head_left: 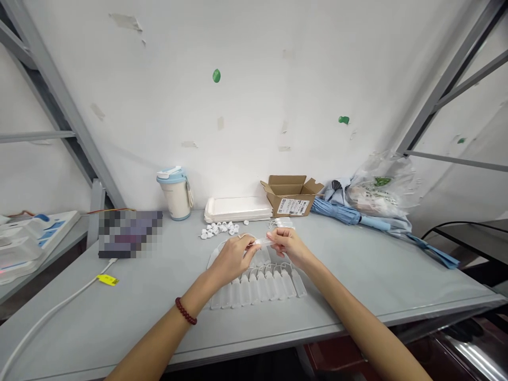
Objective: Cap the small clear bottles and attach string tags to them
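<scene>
Head view: both hands pinch one clear tube [262, 242] above the tabletop [119, 296].
Left hand [232, 257] and right hand [286, 244] fingers closed on its ends; a tube row [257, 283] lies below, white caps [218, 229] beyond.

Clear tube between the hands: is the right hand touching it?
Touching. The head view shows the right hand pinching one end of the clear tube.

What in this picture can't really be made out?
Head view, the only one:
- The small clear piece pinched between the left hand and right hand: too small, fingers cover its ends.
- The dark object left of the cup: blurred into squares.
- The cardboard box: its walls hide the inside.
- The row of clear tubes: partly behind the hands.
</scene>
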### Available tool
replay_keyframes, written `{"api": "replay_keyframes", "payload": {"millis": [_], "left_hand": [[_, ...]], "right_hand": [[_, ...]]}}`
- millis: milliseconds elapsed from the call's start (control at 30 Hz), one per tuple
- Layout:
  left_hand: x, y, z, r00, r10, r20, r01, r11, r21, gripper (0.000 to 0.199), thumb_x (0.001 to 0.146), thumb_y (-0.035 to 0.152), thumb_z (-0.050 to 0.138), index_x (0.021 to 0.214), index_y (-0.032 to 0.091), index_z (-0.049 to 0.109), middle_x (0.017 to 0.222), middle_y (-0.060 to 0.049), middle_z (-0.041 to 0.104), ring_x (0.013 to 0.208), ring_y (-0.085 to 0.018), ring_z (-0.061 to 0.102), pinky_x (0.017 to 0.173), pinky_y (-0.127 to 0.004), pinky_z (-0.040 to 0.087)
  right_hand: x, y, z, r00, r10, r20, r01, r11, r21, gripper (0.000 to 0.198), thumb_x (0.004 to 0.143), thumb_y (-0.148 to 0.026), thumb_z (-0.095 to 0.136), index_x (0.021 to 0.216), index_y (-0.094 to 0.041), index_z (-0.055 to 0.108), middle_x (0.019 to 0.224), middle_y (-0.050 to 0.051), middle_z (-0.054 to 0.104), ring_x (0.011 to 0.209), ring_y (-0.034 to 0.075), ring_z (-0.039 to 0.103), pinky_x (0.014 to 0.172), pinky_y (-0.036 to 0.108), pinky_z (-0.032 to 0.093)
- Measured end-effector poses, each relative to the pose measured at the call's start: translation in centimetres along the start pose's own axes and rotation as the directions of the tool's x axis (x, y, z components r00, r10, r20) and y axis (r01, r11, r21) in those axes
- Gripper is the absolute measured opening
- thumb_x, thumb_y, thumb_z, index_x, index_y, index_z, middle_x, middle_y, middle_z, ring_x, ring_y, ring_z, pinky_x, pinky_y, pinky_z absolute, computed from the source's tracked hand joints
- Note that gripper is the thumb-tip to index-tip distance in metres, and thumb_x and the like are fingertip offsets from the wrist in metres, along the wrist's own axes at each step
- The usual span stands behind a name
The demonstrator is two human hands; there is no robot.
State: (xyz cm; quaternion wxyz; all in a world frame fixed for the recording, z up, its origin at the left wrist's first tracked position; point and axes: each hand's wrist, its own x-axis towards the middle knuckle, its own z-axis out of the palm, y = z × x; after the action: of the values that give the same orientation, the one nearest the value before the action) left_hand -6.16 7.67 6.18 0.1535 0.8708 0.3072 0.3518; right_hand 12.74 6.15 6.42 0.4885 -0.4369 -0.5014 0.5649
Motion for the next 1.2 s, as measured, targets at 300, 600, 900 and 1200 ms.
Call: {"api": "replay_keyframes", "payload": {"millis": [300,600,900,1200], "left_hand": [[0.5,-0.6,-0.9,0.982,-0.144,-0.123,0.136,0.988,-0.069,0.020,0.085,0.027,0.047,0.072,0.018,0.060,0.072,-0.002,0.064,0.066,-0.014,0.056,0.063,-0.024,0.043],[0.8,-7.3,-5.4,0.882,-0.438,-0.174,0.463,0.874,0.146,0.016,0.073,0.022,0.050,0.074,0.017,0.065,0.075,-0.004,0.070,0.072,-0.019,0.062,0.071,-0.028,0.046],[-0.3,-10.2,-5.7,0.864,-0.503,-0.032,0.483,0.809,0.335,0.027,0.071,0.019,0.050,0.090,0.013,0.069,0.090,-0.010,0.071,0.087,-0.025,0.064,0.076,-0.031,0.046],[-0.4,-10.1,-4.9,0.902,-0.432,-0.020,0.405,0.827,0.390,0.025,0.072,0.013,0.047,0.084,0.015,0.069,0.092,-0.011,0.069,0.089,-0.025,0.063,0.078,-0.030,0.046]], "right_hand": [[0.3,-0.4,-0.6,0.992,-0.062,-0.107,0.049,0.992,-0.119,0.042,0.066,-0.050,0.068,0.056,-0.018,0.043,0.043,-0.007,0.040,0.040,0.006,0.032,0.043,0.022,0.024],[0.8,-1.5,-6.2,0.774,-0.433,-0.462,0.108,0.809,-0.578,0.039,0.068,-0.054,0.062,0.066,-0.016,0.055,0.048,-0.001,0.053,0.045,0.011,0.043,0.048,0.024,0.033],[1.8,0.1,-9.1,0.851,-0.336,-0.403,0.006,0.774,-0.634,0.039,0.068,-0.055,0.059,0.064,-0.016,0.054,0.050,0.003,0.059,0.042,0.011,0.047,0.044,0.024,0.037],[1.6,0.1,-9.0,0.915,-0.217,-0.340,-0.060,0.760,-0.647,0.032,0.067,-0.046,0.063,0.066,-0.016,0.054,0.053,0.003,0.062,0.041,0.010,0.047,0.040,0.022,0.034]]}}
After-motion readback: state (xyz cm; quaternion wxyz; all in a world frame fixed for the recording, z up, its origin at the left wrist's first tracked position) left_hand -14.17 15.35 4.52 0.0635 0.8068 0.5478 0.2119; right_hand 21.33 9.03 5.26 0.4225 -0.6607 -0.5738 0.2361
